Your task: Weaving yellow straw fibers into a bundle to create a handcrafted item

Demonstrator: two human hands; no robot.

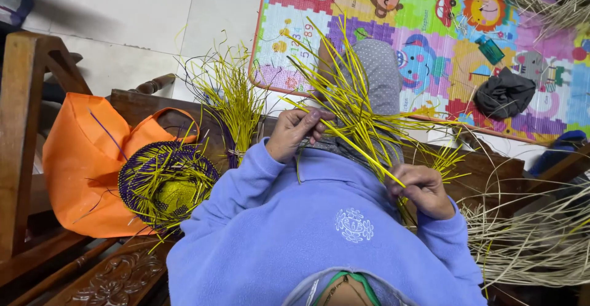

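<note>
A person in a blue fleece top looks down at both hands, which work a bundle of yellow strips (353, 106). The left hand (297, 133) has its grip folded shut around the near ends of several strips; they fan up and away from that grip. The right hand (423, 189) has its grip pinched narrow on a single yellow strip (369, 155) that runs slantwise from that grip up toward the left hand. The bundle lies between the two grips, over a grey dotted cloth (381, 75) on the person's knee.

Well to the left of the left grip, a half-woven round basket (166, 186) of purple and yellow rests on an orange bag (80, 152), beside a wooden chair frame (18, 128). Just left of the left grip stands another tuft of yellow strips (233, 97). Right of the right grip lies a pile of pale dry straw (534, 238). Beyond both grips, a colourful play mat (430, 29) with animal pictures covers the floor, and a dark crumpled cloth (505, 94) lies on it.
</note>
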